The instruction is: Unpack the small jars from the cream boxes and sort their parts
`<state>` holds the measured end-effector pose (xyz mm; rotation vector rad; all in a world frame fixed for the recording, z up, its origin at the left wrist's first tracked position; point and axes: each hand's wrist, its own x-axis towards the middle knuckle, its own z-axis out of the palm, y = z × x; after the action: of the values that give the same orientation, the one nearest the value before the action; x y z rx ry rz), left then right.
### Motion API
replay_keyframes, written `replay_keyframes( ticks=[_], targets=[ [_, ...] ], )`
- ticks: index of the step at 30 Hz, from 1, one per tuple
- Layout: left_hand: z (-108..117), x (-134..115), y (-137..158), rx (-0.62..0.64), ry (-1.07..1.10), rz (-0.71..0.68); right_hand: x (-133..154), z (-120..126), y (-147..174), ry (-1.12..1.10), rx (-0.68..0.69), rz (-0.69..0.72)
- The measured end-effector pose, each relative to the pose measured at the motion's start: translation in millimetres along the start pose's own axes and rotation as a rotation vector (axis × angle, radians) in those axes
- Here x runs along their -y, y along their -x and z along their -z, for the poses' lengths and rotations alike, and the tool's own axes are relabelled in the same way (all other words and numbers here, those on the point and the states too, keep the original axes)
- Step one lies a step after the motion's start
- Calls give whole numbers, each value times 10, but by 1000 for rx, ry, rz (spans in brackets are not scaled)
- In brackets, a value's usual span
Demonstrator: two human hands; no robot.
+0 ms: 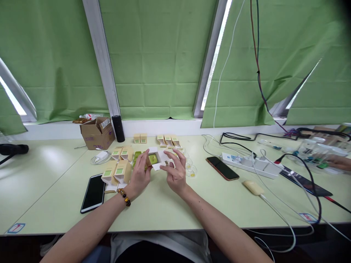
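My left hand point(141, 173) is closed around a small cardboard box point(157, 166) with its white flaps folded out and its open end facing right. Inside the box a green piece point(153, 158) shows. At the right flaps is my right hand point(177, 171), fingers apart and bent, with its fingertips at or close to the flap edges. Behind my left hand, green pieces point(135, 156) are partly hidden. Several clear round plastic pieces point(191, 171), one with a yellow spot, lie beyond my right hand. Open cream boxes point(123, 171) with green-windowed fronts stand left of my left hand.
More cream boxes point(168, 141) stand at the back. A dark phone point(93, 193) lies left, another phone point(222, 168) right. A power strip point(249, 164) with cables, a brown carton point(97, 133) and a black cylinder point(118, 128) are around. Another person's hand point(338, 162) is far right.
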<state>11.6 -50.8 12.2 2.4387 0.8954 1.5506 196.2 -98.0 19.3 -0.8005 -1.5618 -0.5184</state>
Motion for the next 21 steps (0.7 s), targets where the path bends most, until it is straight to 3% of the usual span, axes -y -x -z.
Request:
replay_keyframes(
  ticks=[8, 15, 21],
  targets=[
    [20, 42, -19, -11, -48, -24, 29, -1, 36, 2, 62, -53],
    [8, 54, 14, 23, -214, -242, 82, 15, -48, -5, -13, -275],
    [21, 4, 35, 57, -290, -386, 68, -22, -10, -14, 118, -397]
  ],
)
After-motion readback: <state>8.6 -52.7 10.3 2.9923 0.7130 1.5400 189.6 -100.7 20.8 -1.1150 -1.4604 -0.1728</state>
